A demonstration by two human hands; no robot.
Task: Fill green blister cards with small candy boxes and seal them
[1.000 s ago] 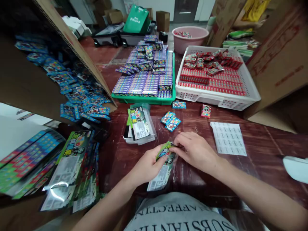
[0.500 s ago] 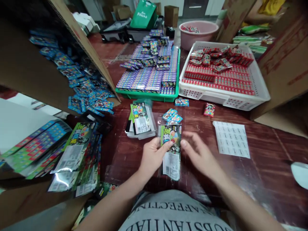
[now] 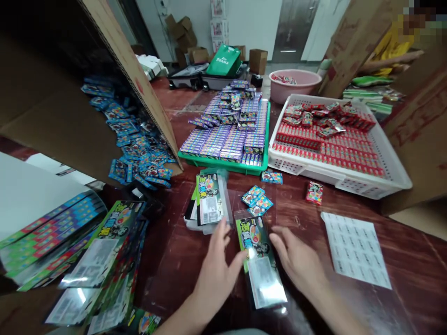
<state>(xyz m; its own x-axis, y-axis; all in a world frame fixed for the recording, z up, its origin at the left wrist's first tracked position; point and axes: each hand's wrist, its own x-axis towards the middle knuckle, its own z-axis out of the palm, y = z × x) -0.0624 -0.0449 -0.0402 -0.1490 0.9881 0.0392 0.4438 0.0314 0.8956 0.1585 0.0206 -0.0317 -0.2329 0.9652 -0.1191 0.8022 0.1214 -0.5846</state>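
A clear plastic bag with a green printed card [image 3: 260, 258] lies flat on the dark red table [image 3: 401, 274] between my hands. My left hand [image 3: 216, 274] rests beside its left edge, fingers stretched out, thumb touching the bag. My right hand [image 3: 300, 260] is just to its right, fingers spread, holding nothing. Ahead of the bag lie three small blue packets [image 3: 257, 200] and a stack of similar green-card bags [image 3: 209, 202].
A green tray of purple boxes [image 3: 230, 130] and a white tray of red boxes [image 3: 331, 139] stand behind. A loose red packet [image 3: 314, 192], a white sticker sheet [image 3: 356, 249], a cardboard box of blue packets [image 3: 136, 144], more bags at the left [image 3: 101, 251]. Another person sits far right [image 3: 394, 46].
My left hand has laid the bag down flat on the table and opened; the right hand has let go and spread. The camera has tilted upward.
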